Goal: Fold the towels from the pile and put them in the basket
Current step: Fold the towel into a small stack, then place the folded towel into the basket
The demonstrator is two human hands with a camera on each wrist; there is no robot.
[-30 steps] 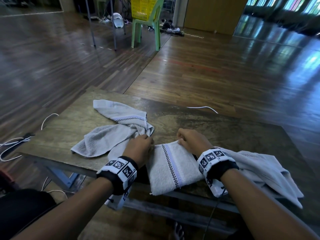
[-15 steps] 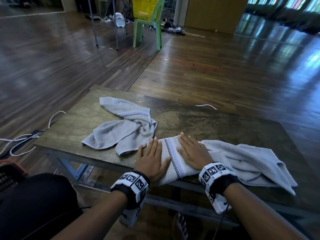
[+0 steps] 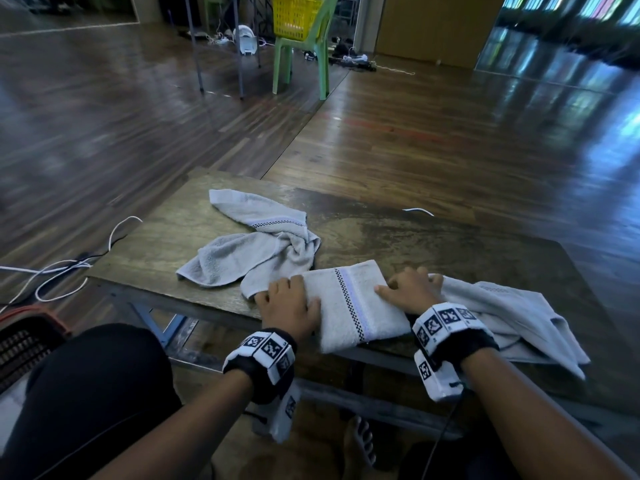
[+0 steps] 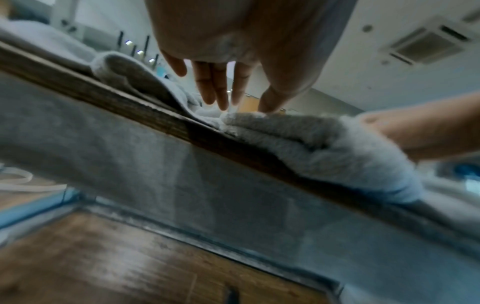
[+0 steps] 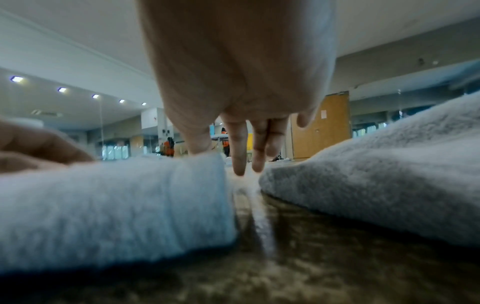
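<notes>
At the table's (image 3: pixel 433 237) near edge I see the folded towel (image 3: pixel 349 303) lying flat, my left hand (image 3: pixel 289 304) and right hand (image 3: pixel 410 291) resting open-fingered at its two ends, gripping nothing.

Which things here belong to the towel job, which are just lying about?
Job: folded towel between left hand and right hand; crumpled towels; yellow basket.
Lying about: green chair, white cables, table.

large hall: wide wood floor (image 3: pixel 450 140), mirrors (image 3: pixel 62 8)
</notes>
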